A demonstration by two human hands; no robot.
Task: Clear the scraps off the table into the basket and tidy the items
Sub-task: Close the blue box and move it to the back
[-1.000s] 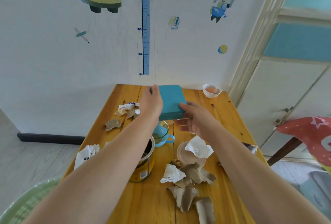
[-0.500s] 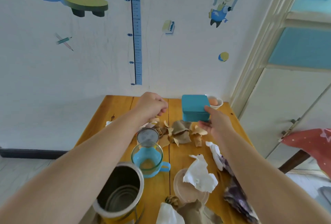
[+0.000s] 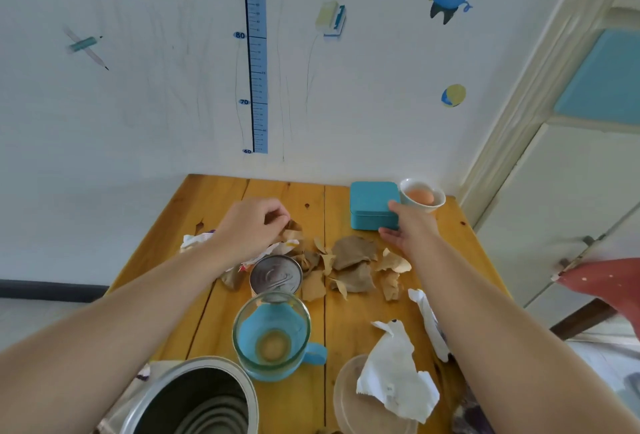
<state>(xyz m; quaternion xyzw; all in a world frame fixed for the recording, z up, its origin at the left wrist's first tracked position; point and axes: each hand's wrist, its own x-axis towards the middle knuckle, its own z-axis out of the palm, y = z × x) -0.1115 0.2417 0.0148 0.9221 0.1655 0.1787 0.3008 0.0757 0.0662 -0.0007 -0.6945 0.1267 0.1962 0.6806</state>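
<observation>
A teal box (image 3: 372, 198) rests on the far right of the wooden table (image 3: 221, 198), beside a white bowl (image 3: 406, 188) holding an egg (image 3: 420, 197). My right hand (image 3: 408, 229) grips the box's near right corner, thumb on top. My left hand (image 3: 252, 225) is curled, fingertips pinched on a brown paper scrap (image 3: 293, 227). Several torn brown scraps (image 3: 353, 253) lie between my hands. White crumpled paper (image 3: 394, 374) sits on a clear plastic lid (image 3: 346, 399) near me. No basket is in view.
A round tin lid (image 3: 275, 276), a glass mug with a blue base (image 3: 272, 340) and an open metal can (image 3: 194, 399) line up toward me. White wrappers (image 3: 429, 322) lie at the right edge, another (image 3: 192, 241) under my left wrist. A red object (image 3: 606, 284) stands off the table's right.
My right hand has carried the teal box to the far right and set it down beside the egg bowl. My left hand let go of the box and dropped onto the brown scraps.
</observation>
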